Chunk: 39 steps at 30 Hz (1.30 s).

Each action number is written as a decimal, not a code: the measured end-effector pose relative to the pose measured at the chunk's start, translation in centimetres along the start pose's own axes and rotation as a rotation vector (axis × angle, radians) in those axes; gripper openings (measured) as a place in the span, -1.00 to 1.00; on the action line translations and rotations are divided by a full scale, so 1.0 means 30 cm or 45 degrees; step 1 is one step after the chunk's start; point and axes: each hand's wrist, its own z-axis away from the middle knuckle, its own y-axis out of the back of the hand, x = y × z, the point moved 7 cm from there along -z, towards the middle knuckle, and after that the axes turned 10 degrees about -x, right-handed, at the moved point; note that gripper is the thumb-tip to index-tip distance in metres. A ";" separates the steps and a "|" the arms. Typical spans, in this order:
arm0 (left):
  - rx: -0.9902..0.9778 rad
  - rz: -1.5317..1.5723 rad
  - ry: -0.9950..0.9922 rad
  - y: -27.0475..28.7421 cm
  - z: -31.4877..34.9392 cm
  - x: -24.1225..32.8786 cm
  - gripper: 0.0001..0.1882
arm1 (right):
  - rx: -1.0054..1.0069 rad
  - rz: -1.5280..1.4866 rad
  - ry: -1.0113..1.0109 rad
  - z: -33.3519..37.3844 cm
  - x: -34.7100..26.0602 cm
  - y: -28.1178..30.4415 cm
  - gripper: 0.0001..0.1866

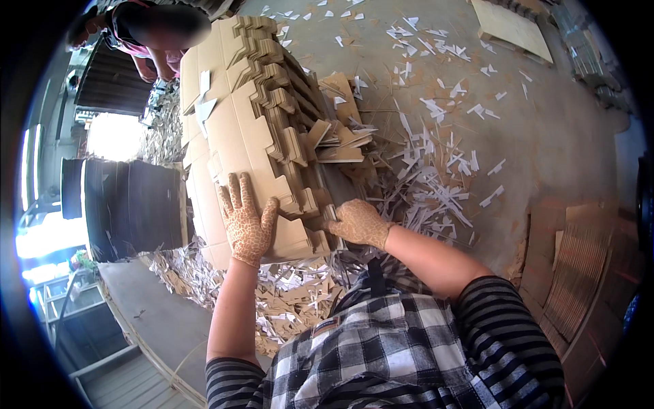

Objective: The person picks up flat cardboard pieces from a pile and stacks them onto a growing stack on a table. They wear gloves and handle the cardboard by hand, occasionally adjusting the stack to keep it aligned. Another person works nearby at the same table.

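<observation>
A tall stack of die-cut brown cardboard sheets (235, 146) lies in front of me, its right side notched with tabs. My left hand (246, 228), in a tan patterned glove, presses flat on the top sheet near the close end, fingers spread. At the stack's right edge, my gloved right hand (360, 223) is closed, its curled fingertips against layered cardboard pieces (332, 213); the fingers partly hide them. Beyond that hand, loose cardboard offcuts (344, 144) jut from the stack's side. A white paper scrap (204, 109) rests on the top sheet.
White and brown scraps (436, 198) litter the floor right of the stack and beneath its near end. A person (160, 58) stands at the far left end. Dark stacked sheets (136, 211) stand to the left, a pale board (514, 31) lies far right, and corrugated cardboard (579, 266) lies near right.
</observation>
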 end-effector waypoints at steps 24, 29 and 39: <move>0.051 -0.057 0.001 0.003 -0.016 0.012 -0.13 | 0.142 0.024 -0.014 0.013 -0.073 0.008 -0.68; 0.030 -0.104 0.030 0.011 -0.014 0.021 -0.13 | -0.066 0.336 0.372 -0.116 -0.032 -0.085 -0.63; 0.025 -0.023 -0.049 -0.003 -0.025 0.005 -0.19 | 0.076 0.134 0.049 -0.021 -0.098 0.045 -0.71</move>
